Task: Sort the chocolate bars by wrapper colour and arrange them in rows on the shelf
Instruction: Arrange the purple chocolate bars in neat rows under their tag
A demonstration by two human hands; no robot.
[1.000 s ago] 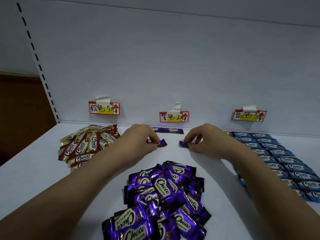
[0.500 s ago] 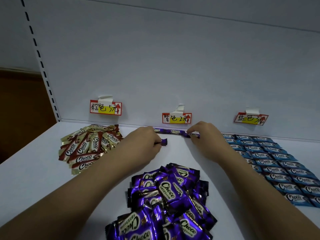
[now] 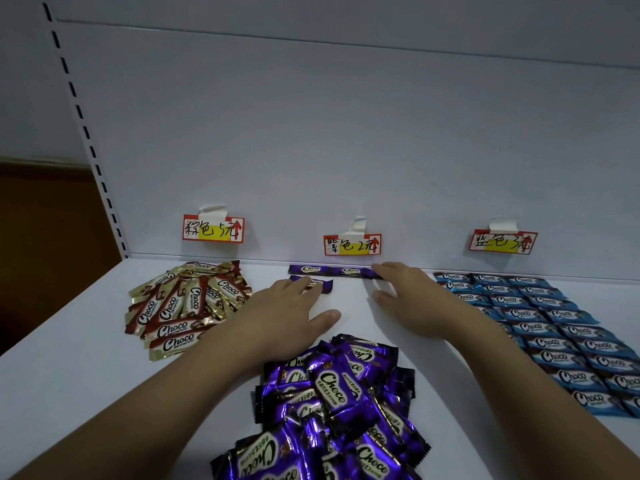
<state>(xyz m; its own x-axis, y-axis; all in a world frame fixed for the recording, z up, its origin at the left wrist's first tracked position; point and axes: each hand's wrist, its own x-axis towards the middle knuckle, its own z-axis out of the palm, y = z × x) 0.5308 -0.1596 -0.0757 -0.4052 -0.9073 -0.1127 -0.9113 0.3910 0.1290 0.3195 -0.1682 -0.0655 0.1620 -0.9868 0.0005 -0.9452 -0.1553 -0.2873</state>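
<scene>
A: Left hand [image 3: 289,311]?
B: Grip released, flat fingers pressing a purple Choco bar [image 3: 320,285] on the white shelf [image 3: 69,375]; thumb out.

A: Right hand [image 3: 412,299]?
B: Released too, fingertips touching the back row of purple bars [image 3: 329,270] by the wall.

A: Rest?
B: Purple pile [image 3: 339,407] nearer than both hands, gold-brown pile [image 3: 183,306] left of left hand, blue rows [image 3: 554,327] right of right.

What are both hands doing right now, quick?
Left hand: open, fingers flat on a purple bar.
Right hand: open, fingertips touching the back purple row.
</scene>
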